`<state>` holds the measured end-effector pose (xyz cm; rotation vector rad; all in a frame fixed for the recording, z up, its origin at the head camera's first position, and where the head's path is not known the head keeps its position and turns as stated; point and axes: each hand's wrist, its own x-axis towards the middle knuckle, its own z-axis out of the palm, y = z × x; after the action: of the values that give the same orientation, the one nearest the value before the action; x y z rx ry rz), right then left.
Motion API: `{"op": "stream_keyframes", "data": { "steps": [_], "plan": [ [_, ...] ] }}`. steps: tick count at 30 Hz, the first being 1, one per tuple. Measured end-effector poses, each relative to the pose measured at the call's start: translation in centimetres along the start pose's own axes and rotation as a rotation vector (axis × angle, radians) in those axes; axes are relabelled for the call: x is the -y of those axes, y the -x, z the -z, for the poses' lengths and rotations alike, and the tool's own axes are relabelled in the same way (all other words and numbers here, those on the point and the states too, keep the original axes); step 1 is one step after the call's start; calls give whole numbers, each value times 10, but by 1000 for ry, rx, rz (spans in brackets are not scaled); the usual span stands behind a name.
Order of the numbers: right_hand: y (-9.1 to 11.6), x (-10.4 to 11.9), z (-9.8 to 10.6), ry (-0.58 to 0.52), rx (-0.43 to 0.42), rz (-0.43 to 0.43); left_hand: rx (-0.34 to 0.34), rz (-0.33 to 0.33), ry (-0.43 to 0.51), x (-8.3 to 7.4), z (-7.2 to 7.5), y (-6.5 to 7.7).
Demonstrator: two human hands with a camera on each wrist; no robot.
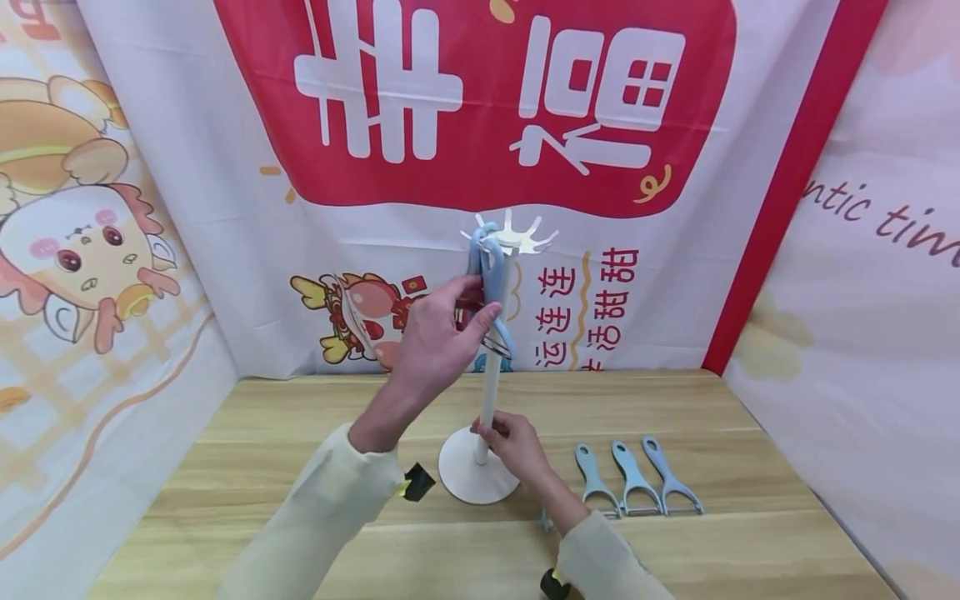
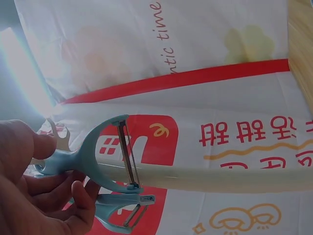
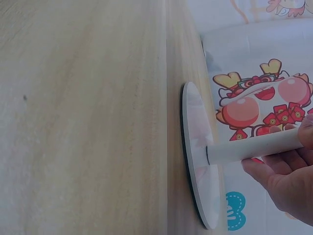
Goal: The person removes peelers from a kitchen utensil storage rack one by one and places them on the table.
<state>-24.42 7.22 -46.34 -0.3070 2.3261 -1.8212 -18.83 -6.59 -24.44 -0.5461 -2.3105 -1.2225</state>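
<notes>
Two pale sleeves [image 1: 322,504] reach over the wood-grain bench [image 1: 360,542] from its near side. To the right, three blue-green Y-shaped peelers [image 1: 633,479] lie side by side, blades toward the person and handles pointing away; part of another peeler [image 1: 547,521] shows beside the right forearm. Left of this row stands the round white base [image 1: 465,483] of a stand, its pole [image 1: 491,392] upright. The right hand [image 1: 513,446] has its fingers wrapped round the pole's lower part, just above the base. Higher up, the left hand [image 1: 442,329] pinches a blue peeler [image 2: 90,161] by its handle, blade end down, close beside the pole; a second peeler [image 2: 110,210] is just beside it. The handle tops are at the stand's white hooks [image 1: 528,240]; whether the pinched one is hooked, I cannot tell. Behind hangs a white cloth [image 1: 420,229] with a red printed panel [image 1: 480,179].
</notes>
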Motion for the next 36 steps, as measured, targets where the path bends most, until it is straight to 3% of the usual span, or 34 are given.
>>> {"op": "stream_keyframes", "data": {
  "steps": [10,18,23,36],
  "plan": [
    [1,0,-1,-6,-3,-8,13,-13,60,1,2,1],
    [0,-1,-3,2,-17,-2,82,40,220,1,10,-1],
    [1,-1,-4,2,-15,-8,96,27,282,3,15,-1],
    [-2,-2,-2,14,0,8,95,-22,289,0,27,7]
  ]
}}
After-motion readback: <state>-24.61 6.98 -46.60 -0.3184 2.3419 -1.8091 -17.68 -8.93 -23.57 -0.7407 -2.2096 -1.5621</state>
